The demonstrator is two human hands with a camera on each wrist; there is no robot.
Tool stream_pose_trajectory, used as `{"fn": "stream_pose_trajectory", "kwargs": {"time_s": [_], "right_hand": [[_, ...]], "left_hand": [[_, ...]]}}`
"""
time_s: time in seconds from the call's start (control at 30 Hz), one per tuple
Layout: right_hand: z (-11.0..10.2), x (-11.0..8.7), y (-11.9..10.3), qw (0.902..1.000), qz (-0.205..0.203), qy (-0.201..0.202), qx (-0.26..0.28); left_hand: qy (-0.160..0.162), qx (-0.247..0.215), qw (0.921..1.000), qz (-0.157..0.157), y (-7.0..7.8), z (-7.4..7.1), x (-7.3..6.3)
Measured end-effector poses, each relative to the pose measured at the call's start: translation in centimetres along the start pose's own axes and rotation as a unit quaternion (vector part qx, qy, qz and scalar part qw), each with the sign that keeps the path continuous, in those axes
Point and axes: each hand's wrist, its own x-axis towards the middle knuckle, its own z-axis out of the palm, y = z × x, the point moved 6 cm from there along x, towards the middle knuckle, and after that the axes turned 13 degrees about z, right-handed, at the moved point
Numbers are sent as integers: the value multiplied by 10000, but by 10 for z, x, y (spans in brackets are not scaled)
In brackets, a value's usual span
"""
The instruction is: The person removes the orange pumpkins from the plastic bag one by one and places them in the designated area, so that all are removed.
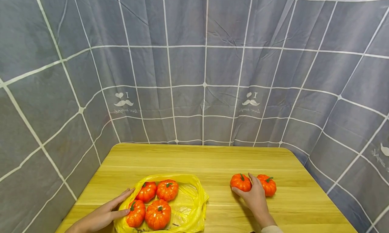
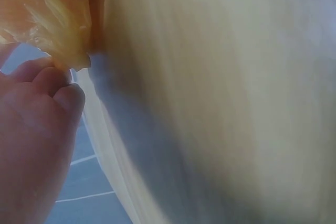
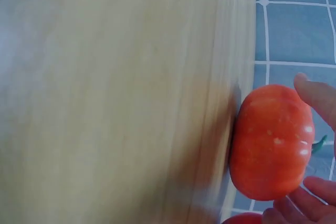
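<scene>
A yellow plastic bag (image 1: 189,211) lies with its mouth spread on the table, holding several small orange pumpkins (image 1: 158,214) with green stems. At its left side my left hand (image 1: 101,214) holds the bag's edge, thumb over the rim and fingers outside. The left wrist view shows the fingers against the bag (image 2: 47,19). Over on the right, my right hand (image 1: 254,196) grips another small pumpkin (image 1: 240,182) between thumb and fingers; in the right wrist view this pumpkin (image 3: 270,142) sits at the tabletop. A further pumpkin (image 1: 268,186) stands just right of that hand.
The wooden table (image 1: 197,158) has rounded far corners. Behind it and along both sides hangs a grey curtain (image 1: 185,101) with white grid lines. Bare tabletop lies between the bag and the right hand.
</scene>
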Motion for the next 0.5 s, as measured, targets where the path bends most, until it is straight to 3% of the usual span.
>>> {"fn": "stream_pose_trajectory", "kwargs": {"time_s": [0.5], "right_hand": [[-7,-2,-22,9989,-134,28,442]], "left_hand": [[-58,14,9999,97,-3,-1,2]]}}
